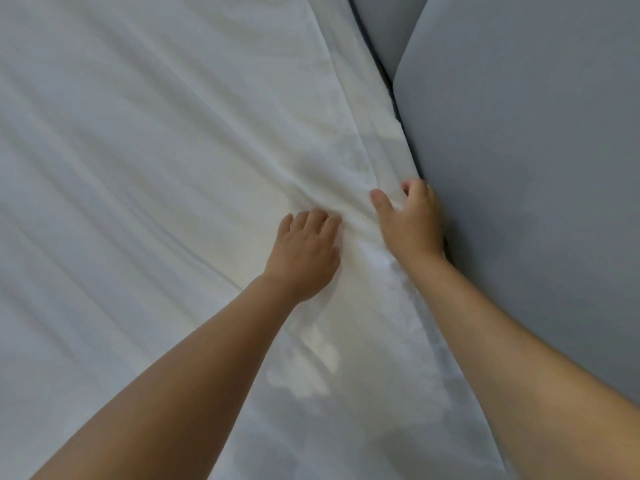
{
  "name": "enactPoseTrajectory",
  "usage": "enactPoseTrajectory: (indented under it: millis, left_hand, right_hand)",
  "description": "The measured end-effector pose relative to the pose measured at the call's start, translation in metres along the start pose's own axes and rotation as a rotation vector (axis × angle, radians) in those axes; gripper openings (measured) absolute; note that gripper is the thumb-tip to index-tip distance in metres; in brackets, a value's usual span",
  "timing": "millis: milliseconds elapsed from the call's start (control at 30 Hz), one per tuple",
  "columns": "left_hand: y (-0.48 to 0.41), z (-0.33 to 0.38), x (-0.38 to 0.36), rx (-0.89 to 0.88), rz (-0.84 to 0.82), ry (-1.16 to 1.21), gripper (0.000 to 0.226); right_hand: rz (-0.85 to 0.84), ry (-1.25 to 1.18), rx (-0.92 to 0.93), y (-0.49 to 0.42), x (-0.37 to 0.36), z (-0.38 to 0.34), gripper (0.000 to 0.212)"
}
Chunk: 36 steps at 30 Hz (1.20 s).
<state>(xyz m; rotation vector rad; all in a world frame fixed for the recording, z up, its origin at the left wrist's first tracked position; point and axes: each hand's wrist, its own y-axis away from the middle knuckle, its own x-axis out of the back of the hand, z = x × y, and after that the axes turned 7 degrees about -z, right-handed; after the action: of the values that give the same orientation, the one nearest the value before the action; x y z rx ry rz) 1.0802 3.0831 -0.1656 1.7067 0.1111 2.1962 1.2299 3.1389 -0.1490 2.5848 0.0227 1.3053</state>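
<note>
The scene is lit softly and rather dimly, with a cool grey cast. A warmer, brighter patch is seen at the middle of the sheet (214,140), and mottled pale spots lower down. Faint shadows are laid along its folds. Detail is softened throughout, and the edge of the grey panel (536,168) is bowed by the wide lens.

Inventory by kind — as I count it from my station.
One white sheet (138,161); two hands, the left hand (304,252) and the right hand (410,225); two grey padded panels — the near panel (526,174) and the far panel (375,32).
</note>
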Motion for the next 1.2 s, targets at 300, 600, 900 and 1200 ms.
enactPoseTrajectory:
  millis: [300,600,900,1200]
  left_hand:
    - [-0.018,0.016,-0.004,0.077,0.085,0.170,0.061]
    - [-0.009,-0.004,-0.068,0.228,-0.291,0.202,0.069]
    - [-0.004,-0.008,-0.050,0.158,-0.258,0.298,0.069]
    - [0.139,0.021,-0.052,0.154,-0.330,0.382,0.086]
  right_hand:
    - [0.197,0.171,0.095,-0.047,0.011,-0.010,0.013]
    - [-0.093,0.261,-0.230,-0.062,-0.028,0.032,0.026]
    - [-0.090,0.388,0.171,0.099,-0.041,0.054,0.069]
    - [-0.309,0.042,-0.147,0.104,-0.015,0.047,0.039]
